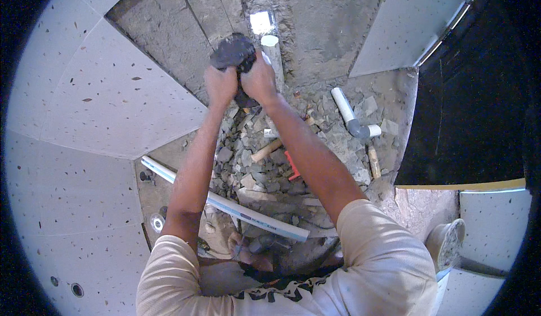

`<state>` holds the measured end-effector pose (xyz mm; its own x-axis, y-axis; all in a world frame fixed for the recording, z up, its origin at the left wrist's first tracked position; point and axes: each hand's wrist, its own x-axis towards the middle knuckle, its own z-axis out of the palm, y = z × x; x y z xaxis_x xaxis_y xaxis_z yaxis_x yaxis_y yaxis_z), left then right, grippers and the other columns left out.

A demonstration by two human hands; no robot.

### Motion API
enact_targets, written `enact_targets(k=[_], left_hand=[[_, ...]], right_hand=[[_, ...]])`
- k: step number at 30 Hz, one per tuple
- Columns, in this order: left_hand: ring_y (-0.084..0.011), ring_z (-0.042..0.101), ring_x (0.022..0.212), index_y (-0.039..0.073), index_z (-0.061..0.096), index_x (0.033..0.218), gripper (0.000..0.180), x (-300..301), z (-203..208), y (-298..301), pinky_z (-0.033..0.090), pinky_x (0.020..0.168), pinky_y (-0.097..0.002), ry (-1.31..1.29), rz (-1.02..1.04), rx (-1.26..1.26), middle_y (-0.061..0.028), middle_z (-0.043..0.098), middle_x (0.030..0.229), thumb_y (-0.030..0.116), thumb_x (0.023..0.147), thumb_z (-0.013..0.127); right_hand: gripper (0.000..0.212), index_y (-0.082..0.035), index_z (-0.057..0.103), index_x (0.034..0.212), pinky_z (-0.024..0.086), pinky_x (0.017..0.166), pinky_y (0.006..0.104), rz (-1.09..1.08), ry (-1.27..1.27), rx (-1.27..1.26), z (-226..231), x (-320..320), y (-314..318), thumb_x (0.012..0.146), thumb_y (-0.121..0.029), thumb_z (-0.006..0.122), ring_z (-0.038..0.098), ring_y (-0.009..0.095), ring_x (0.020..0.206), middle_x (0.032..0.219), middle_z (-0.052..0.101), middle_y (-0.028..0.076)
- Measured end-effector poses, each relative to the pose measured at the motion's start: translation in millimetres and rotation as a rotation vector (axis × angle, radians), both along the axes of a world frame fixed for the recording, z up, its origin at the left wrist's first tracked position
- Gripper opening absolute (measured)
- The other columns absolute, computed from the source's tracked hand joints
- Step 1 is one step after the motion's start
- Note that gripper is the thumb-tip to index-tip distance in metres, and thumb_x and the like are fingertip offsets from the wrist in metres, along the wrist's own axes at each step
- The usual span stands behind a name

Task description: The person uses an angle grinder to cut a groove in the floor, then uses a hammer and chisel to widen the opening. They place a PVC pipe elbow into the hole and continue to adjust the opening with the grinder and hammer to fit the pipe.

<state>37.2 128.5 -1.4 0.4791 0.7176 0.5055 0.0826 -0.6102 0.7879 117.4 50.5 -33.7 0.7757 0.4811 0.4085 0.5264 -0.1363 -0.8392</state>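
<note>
Both arms reach forward over the rubble, hands close together at the upper middle. My left hand (222, 84) and my right hand (260, 80) are closed on a dark grey, crumpled thing (232, 51) that looks like a rag. Part of it hangs below the hands. Just right of my right hand, a pale pipe (272, 54) with a bright white end runs along the channel in the wall. My fingers are mostly hidden behind the hands. Whether the dark thing wraps round anything, I cannot tell.
Broken stone rubble (242, 158) covers the floor. A long white pipe (253, 220) lies across it beneath my arms. Right of my forearm are a white pipe with a grey elbow (355, 125) and a red piece (292, 166). A round bucket (446, 241) stands lower right, near a dark panel (465, 113).
</note>
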Motion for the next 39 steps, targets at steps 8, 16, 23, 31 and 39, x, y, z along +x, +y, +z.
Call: enact_targets(k=[8, 16, 23, 31, 39], left_hand=[[-0.0293, 0.071, 0.081, -0.003, 0.071, 0.095, 0.024, -5, 2, -4, 0.053, 0.074, -0.0413, 0.050, 0.058, -0.057, -0.0187, 0.073, 0.085, 0.012, 0.077, 0.064], [-0.0336, 0.072, 0.083, -0.005, 0.069, 0.097, 0.028, -22, -22, -23, 0.053, 0.076, -0.0420, 0.030, 0.043, 0.113, -0.0226, 0.072, 0.087, 0.015, 0.078, 0.068], [-0.0272, 0.070, 0.077, -0.005, 0.071, 0.092, 0.025, 13, 13, 1, 0.051, 0.071, -0.0405, -0.121, 0.140, -0.329, -0.0190, 0.073, 0.084, 0.017, 0.081, 0.066], [-0.0262, 0.071, 0.085, -0.004, 0.068, 0.101, 0.026, -28, -17, -47, 0.053, 0.077, -0.0390, -0.100, -0.061, 0.042, -0.0144, 0.074, 0.091, 0.014, 0.081, 0.067], [-0.0314, 0.071, 0.080, -0.007, 0.068, 0.095, 0.030, 2, -13, 8, 0.053, 0.072, -0.0421, 0.033, 0.139, -0.019, -0.0203, 0.073, 0.087, 0.016, 0.077, 0.067]], right_hand=[[0.046, 0.004, 0.053, 0.119, 0.049, 0.089, 0.0500, -0.010, 0.004, -0.013, 4, -1, 0, 0.075, -0.006, 0.063, 0.060, 0.048, 0.104, 0.106, 0.064, 0.028], [0.044, 0.000, 0.055, 0.116, 0.046, 0.094, 0.0499, -0.067, 0.047, 0.093, -14, -24, -26, 0.074, -0.007, 0.067, 0.058, 0.047, 0.107, 0.109, 0.063, 0.027], [0.049, 0.004, 0.051, 0.120, 0.045, 0.092, 0.0528, 0.036, 0.046, -0.180, 24, 12, 12, 0.074, -0.006, 0.062, 0.057, 0.048, 0.107, 0.108, 0.062, 0.029], [0.049, 0.001, 0.052, 0.123, 0.047, 0.091, 0.0506, -0.055, 0.007, 0.151, -24, -32, -37, 0.078, -0.012, 0.067, 0.059, 0.049, 0.105, 0.106, 0.064, 0.026], [0.049, 0.001, 0.052, 0.119, 0.047, 0.092, 0.0506, 0.023, -0.037, -0.011, 3, -1, -10, 0.076, -0.012, 0.071, 0.059, 0.048, 0.104, 0.105, 0.063, 0.027]])
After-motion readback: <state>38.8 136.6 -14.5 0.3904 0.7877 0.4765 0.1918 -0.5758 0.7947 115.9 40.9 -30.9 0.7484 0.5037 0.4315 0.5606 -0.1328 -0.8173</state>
